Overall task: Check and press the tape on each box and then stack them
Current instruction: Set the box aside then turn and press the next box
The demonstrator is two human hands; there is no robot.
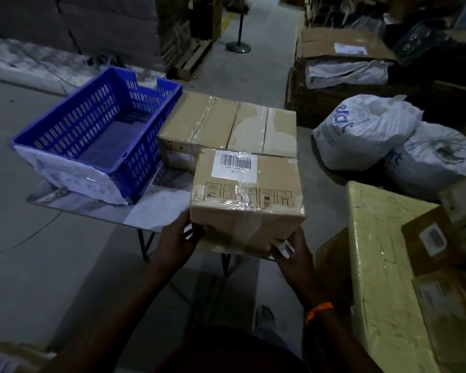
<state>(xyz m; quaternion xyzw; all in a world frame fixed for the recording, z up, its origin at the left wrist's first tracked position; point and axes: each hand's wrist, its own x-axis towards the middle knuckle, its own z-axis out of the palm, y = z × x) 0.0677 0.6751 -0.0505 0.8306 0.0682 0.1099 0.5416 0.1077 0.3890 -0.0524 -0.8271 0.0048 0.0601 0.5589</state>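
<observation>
Cardboard box (246, 184) is held just right of the blue crate (100, 130), gripped at its near bottom corners by the left hand (176, 239) and the right hand (293, 254). It looks stiff and light; the shiny tape (242, 197) may be slippery, so bare card is best held.

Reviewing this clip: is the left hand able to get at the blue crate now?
Probably not freely: the left hand grips one lower corner of the held box, the right hand the other. Nothing stands between it and the blue crate.
</observation>
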